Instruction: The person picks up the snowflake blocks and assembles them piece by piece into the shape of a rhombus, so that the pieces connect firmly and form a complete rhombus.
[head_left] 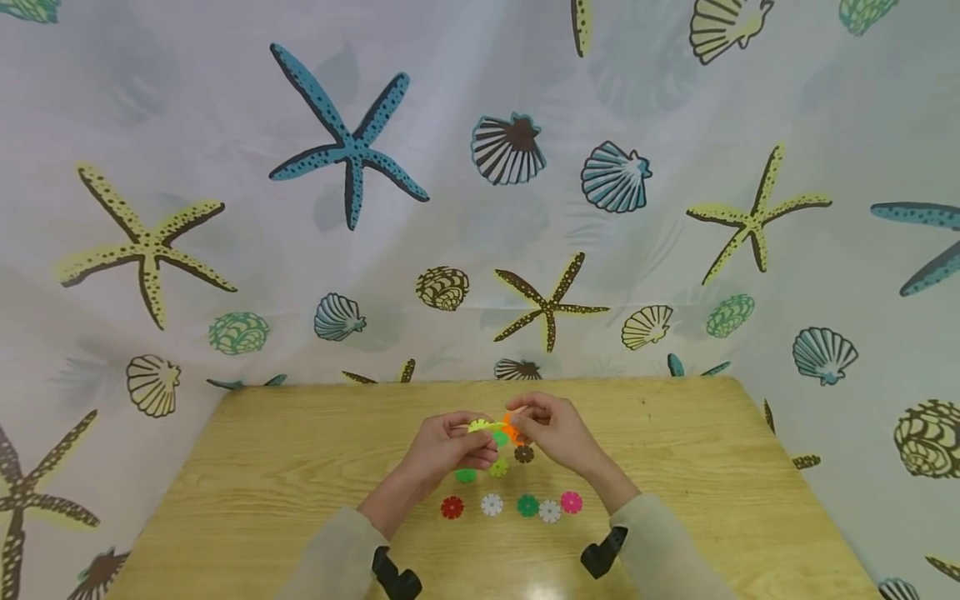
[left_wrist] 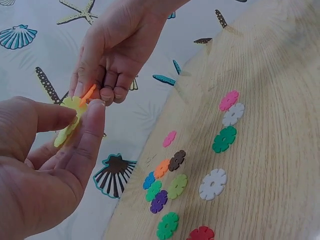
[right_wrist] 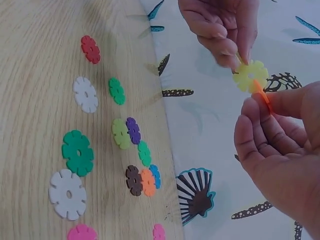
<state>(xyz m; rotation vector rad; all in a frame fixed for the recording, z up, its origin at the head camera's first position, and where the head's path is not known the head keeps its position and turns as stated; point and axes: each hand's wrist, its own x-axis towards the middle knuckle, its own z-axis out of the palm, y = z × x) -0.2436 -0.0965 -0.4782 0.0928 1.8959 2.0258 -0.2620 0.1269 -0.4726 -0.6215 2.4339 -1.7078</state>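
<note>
My left hand (head_left: 450,443) pinches yellow notched plastic discs (left_wrist: 70,127) between thumb and fingers, above the table; they look like two fitted together. Facing it, my right hand (head_left: 558,432) pinches an orange notched disc (right_wrist: 264,97), seen nearly edge-on. The orange disc meets the rim of a yellow disc (right_wrist: 251,75) in the right wrist view. Whether their slots interlock I cannot tell. Fingers hide part of both colours. Below the hands lie a brown disc (left_wrist: 177,160), another orange disc (left_wrist: 162,169) and a purple disc (left_wrist: 159,201).
More loose discs lie flat on the wooden table (head_left: 300,467): a red one (head_left: 452,507), a white one (head_left: 492,504), a dark green one (head_left: 528,505) and a pink one (head_left: 572,502). A shell-patterned cloth (head_left: 450,225) hangs behind the table's far edge.
</note>
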